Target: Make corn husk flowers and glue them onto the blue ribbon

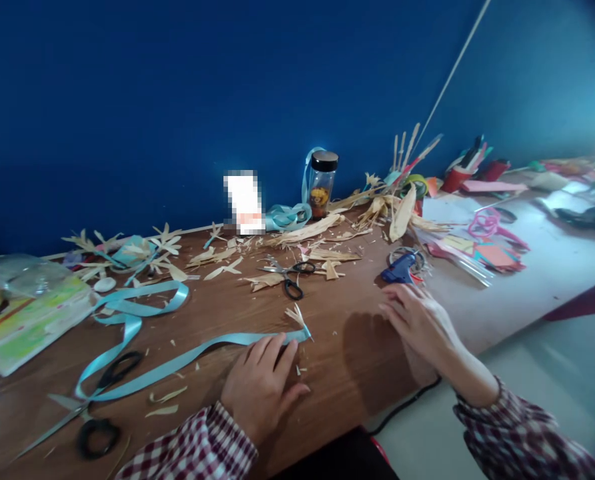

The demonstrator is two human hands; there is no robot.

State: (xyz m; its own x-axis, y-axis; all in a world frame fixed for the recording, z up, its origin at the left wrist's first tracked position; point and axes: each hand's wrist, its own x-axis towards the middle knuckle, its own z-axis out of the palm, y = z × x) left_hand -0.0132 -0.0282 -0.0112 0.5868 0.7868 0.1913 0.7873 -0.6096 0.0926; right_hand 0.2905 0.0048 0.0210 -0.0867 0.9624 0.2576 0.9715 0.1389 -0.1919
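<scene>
My left hand (260, 383) lies palm down on the brown table, fingers spread, its fingertips on the end of a light blue ribbon (202, 348). At that ribbon end, just beyond the fingers, sits a small tuft of pale dried husk strips (295, 313) on a thin blue-wrapped stem. My right hand (420, 327) is raised over the table's front edge with fingers stretched out and nothing seen in them. Just beyond its fingertips lies a blue hot glue gun (398, 268); whether they touch I cannot tell.
Scissors with black handles (293, 270) lie mid-table, and larger scissors (85, 417) rest at front left under the ribbon. Dried husks (312, 230) and scraps spread along the back. A black-lidded jar (322, 185) stands by the blue wall. A black cable (402, 405) hangs over the front edge.
</scene>
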